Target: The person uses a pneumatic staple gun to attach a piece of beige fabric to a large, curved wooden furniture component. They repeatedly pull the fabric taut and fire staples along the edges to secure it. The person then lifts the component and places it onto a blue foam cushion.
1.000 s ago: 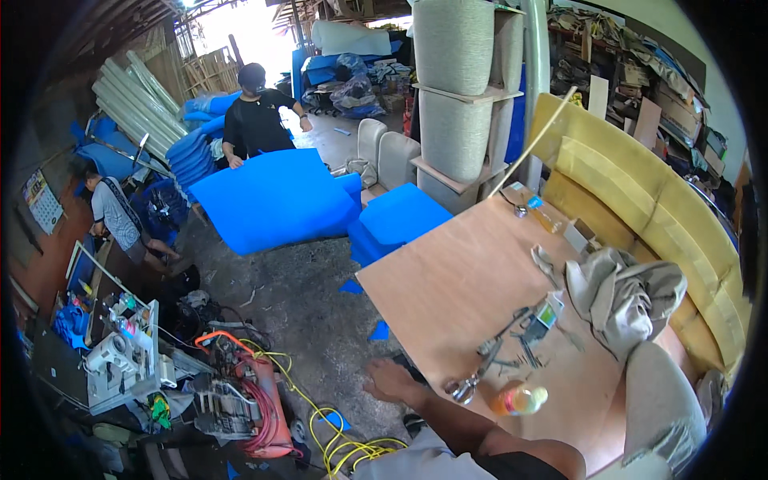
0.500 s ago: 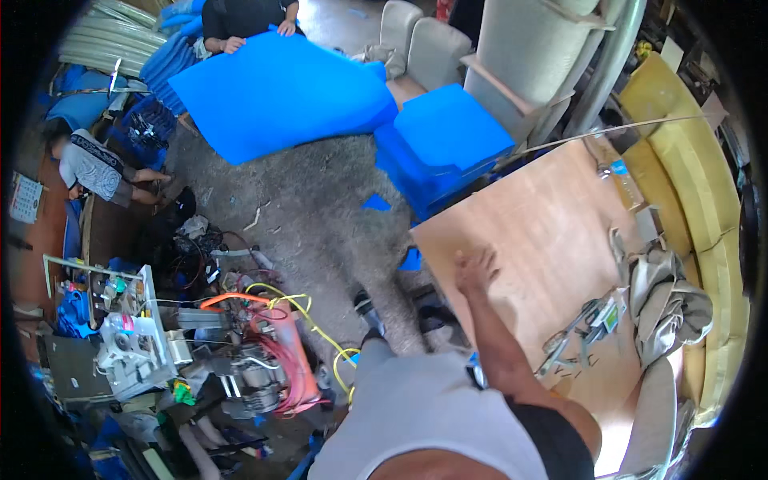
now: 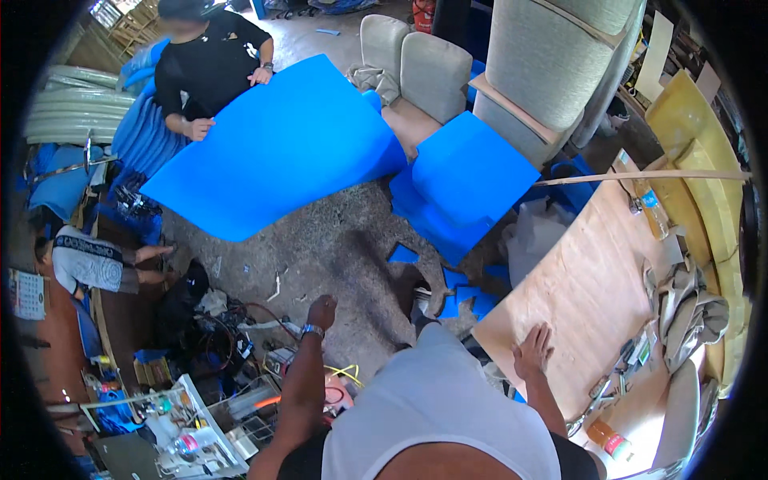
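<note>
My right hand lies flat on a pale plywood board, its fingers stretched out. On that board, clamps and small metal tools rest near the right edge, with an orange-brown bottle lying closer to me. Over the concrete floor hangs my left hand, fingers curled in and nothing visible in them; a watch circles the wrist. Ahead of me, a person in black grips the far edge of a large blue foam sheet with both hands.
Blue foam blocks are stacked beside the board, and blue offcuts litter the floor. Grey upholstered seats stand behind. At left, another person bends over near a cluttered workbench. A yellow sofa borders the right.
My left arm has come into view. The view has shifted; I stand farther along the board, my right hand now nearer its close edge. The person in black shows more fully, still holding the sheet.
</note>
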Action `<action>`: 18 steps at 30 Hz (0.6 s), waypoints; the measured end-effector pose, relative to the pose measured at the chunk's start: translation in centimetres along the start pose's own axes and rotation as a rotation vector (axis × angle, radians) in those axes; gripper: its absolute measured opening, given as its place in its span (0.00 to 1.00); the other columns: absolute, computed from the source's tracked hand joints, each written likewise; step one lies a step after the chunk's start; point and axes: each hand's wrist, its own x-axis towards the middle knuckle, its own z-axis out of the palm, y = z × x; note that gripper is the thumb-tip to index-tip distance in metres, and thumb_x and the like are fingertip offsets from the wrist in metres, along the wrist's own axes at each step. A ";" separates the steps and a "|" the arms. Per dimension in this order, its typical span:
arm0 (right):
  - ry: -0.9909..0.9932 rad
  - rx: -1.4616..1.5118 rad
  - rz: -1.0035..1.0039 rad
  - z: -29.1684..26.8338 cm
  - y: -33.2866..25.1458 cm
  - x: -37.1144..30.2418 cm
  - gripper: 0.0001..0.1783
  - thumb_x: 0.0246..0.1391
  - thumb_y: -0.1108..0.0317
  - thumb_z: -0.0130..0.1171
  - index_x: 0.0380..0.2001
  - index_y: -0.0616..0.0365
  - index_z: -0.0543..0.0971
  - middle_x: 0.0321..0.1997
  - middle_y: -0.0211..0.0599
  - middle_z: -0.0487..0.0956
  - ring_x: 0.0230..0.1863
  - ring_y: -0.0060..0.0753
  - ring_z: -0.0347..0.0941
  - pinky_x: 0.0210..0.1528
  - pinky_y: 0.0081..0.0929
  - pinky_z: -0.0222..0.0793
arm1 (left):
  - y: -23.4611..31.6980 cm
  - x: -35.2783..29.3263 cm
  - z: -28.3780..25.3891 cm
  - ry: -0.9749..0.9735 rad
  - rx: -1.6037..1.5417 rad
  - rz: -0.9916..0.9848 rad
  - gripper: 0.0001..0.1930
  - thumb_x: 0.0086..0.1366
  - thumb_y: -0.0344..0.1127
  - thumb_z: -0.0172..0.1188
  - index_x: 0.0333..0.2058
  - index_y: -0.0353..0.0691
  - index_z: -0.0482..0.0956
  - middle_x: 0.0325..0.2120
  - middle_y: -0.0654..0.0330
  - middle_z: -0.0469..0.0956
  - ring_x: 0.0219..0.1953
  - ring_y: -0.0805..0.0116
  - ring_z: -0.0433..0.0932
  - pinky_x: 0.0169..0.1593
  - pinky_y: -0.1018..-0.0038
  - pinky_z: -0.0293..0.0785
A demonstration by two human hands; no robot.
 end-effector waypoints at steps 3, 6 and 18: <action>-0.035 -0.015 0.082 -0.4 -0.1 -0.8 0.52 0.60 0.47 0.57 0.74 0.62 0.42 0.80 0.50 0.32 0.81 0.55 0.25 0.72 0.71 0.42 | 11.8 7.2 -7.1 -0.157 -0.133 0.010 0.19 0.71 0.42 0.49 0.53 0.39 0.79 0.54 0.45 0.78 0.61 0.48 0.73 0.65 0.58 0.67; -0.006 0.110 0.115 -0.3 -1.3 0.3 0.53 0.59 0.48 0.59 0.74 0.63 0.43 0.80 0.50 0.33 0.80 0.57 0.26 0.71 0.72 0.44 | 10.4 9.7 -3.2 -0.412 -0.095 0.050 0.22 0.69 0.46 0.46 0.47 0.35 0.80 0.50 0.44 0.79 0.52 0.41 0.77 0.60 0.55 0.70; 0.262 0.452 0.587 1.1 -12.3 9.1 0.49 0.55 0.48 0.63 0.66 0.72 0.54 0.72 0.77 0.49 0.74 0.78 0.42 0.74 0.59 0.47 | 10.2 37.3 -4.5 -0.644 0.197 0.550 0.16 0.64 0.49 0.57 0.32 0.42 0.83 0.30 0.47 0.82 0.34 0.47 0.82 0.42 0.53 0.76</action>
